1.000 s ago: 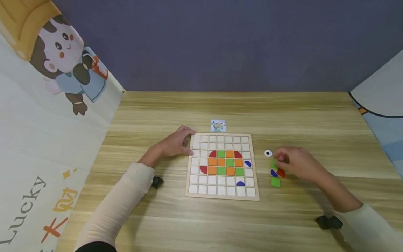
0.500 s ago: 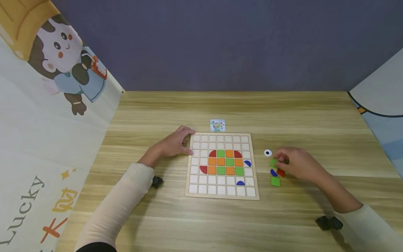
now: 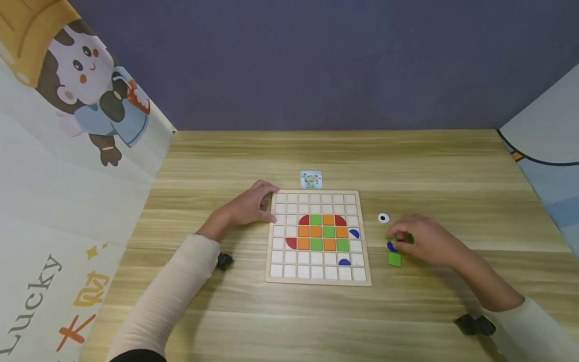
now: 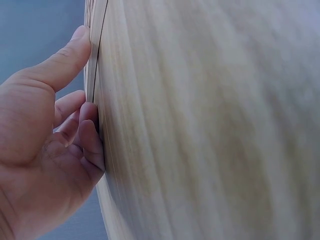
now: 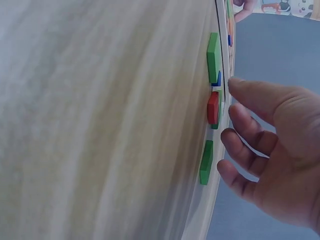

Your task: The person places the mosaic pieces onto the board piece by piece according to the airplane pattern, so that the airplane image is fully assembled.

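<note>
At left edge of grid board (image 3: pixel 302 272), on wood-grain table (image 3: pixel 280 322) — left hand (image 3: pixel 248 203), thumb and fingers parted, touching the edge. Right of board, just over red tile (image 5: pixel 213 108) and blue half-disc (image 3: pixel 391 247) — right hand (image 3: pixel 422 236), fingers loosely curved and parted, nothing visibly gripped; contact not determinable. Just near of half-disc: green square (image 3: pixel 394 259). Far side, left of right hand: eye disc (image 3: pixel 383 218). Beyond far board edge: picture card (image 3: pixel 311 179).

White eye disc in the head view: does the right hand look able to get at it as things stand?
Probably yes. The right hand is close beside the white eye disc, nothing lies on it, and no other piece shows between them.
</note>
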`<act>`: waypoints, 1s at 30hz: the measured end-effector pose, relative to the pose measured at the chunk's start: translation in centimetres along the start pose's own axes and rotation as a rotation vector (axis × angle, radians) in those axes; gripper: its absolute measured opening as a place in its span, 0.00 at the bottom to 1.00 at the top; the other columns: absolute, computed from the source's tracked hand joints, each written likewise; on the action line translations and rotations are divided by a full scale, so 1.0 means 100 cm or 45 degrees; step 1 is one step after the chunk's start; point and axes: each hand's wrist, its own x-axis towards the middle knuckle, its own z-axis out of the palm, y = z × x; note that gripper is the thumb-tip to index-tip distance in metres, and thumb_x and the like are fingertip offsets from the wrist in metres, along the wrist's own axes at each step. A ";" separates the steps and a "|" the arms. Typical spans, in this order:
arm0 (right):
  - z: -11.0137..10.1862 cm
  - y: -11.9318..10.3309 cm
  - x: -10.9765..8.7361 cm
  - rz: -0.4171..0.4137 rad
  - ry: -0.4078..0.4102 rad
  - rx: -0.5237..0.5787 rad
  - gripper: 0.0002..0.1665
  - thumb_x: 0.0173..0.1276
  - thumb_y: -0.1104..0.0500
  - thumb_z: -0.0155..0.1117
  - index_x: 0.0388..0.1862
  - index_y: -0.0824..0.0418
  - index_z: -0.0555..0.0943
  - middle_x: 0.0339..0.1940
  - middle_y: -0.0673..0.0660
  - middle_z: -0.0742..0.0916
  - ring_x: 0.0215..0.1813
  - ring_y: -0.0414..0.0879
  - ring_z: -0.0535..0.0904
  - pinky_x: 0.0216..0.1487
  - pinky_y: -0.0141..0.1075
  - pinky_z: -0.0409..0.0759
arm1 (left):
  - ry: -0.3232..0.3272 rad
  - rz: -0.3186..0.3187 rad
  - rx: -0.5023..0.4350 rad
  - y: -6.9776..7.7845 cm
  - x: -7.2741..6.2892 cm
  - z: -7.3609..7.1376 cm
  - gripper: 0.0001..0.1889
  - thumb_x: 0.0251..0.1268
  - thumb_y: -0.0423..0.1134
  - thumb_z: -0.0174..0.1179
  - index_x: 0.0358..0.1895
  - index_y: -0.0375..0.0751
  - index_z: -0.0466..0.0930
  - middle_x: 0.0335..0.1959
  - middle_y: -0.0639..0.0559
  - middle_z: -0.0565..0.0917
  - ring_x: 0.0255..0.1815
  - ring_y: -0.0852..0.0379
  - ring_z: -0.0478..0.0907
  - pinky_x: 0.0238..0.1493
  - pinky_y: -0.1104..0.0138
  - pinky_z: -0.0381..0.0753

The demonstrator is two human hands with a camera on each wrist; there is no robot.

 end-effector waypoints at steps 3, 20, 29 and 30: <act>0.004 0.004 -0.001 -0.083 -0.002 -0.030 0.11 0.59 0.59 0.79 0.39 0.45 0.89 0.34 0.40 0.84 0.38 0.36 0.75 0.39 0.35 0.76 | -0.001 -0.005 -0.003 0.000 0.000 0.000 0.44 0.61 0.47 0.73 0.78 0.47 0.60 0.75 0.49 0.60 0.62 0.47 0.74 0.68 0.53 0.75; 0.010 0.005 0.002 -0.083 0.019 -0.027 0.15 0.58 0.59 0.79 0.29 0.43 0.80 0.27 0.37 0.78 0.36 0.37 0.70 0.37 0.34 0.72 | 0.001 -0.002 -0.008 -0.001 0.003 0.002 0.43 0.62 0.47 0.73 0.78 0.47 0.60 0.76 0.48 0.59 0.62 0.46 0.74 0.67 0.53 0.76; 0.004 0.000 0.002 -0.102 0.001 0.008 0.08 0.65 0.59 0.73 0.39 0.46 0.85 0.33 0.39 0.82 0.37 0.36 0.74 0.39 0.36 0.76 | -0.004 0.010 -0.009 0.000 0.002 0.001 0.43 0.62 0.47 0.73 0.78 0.47 0.60 0.76 0.48 0.59 0.63 0.45 0.75 0.68 0.53 0.75; 0.002 0.000 0.002 -0.106 0.001 0.011 0.09 0.66 0.59 0.72 0.42 0.47 0.86 0.36 0.40 0.84 0.39 0.37 0.76 0.41 0.38 0.78 | -0.005 0.011 -0.008 0.000 0.002 0.001 0.43 0.62 0.47 0.73 0.78 0.47 0.60 0.76 0.48 0.59 0.63 0.45 0.75 0.68 0.53 0.75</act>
